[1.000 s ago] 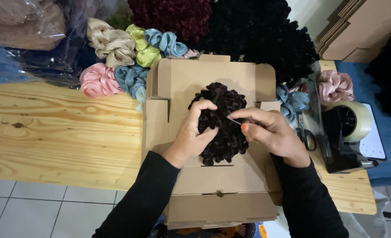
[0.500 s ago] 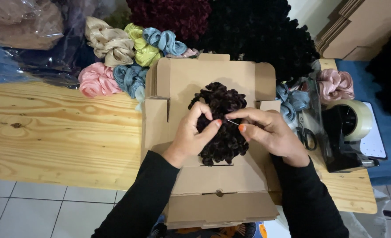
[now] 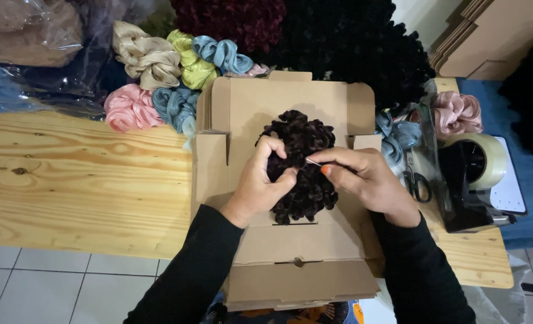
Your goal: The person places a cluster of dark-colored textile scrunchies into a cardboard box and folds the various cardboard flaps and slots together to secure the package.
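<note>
Both hands work at one dark brown ruffled scrunchie (image 3: 302, 168) that lies in the middle of an open, flat cardboard mailer box (image 3: 290, 120) on a pale wooden table (image 3: 80, 180). The left hand (image 3: 260, 186) is curled around the scrunchie's left side, fingers pressed into the ruffles and gripping them. The right hand (image 3: 368, 180) is pinched shut on a thin pin or needle (image 3: 314, 162) (too fine to tell which), whose tip meets the fabric just beside the left fingers.

Judging from how things lie, the packing looks to be in its early or middle part: the scrunchie is already in the box, but the side flaps stand up, the front lid panel lies flat toward the person, and nothing is folded shut or taped. The tape dispenser (image 3: 470, 180) and the scissors (image 3: 419, 183) rest untouched at the right, and the heap of pastel satin scrunchies (image 3: 158, 78) sits behind the box.

Compared with a second ago, little has shifted. The scrunchie and box lie where they were; the right hand has drawn slightly closer to the left, so the fingertips now nearly meet over the fabric, and the left thumb has tucked deeper into the ruffles.
</note>
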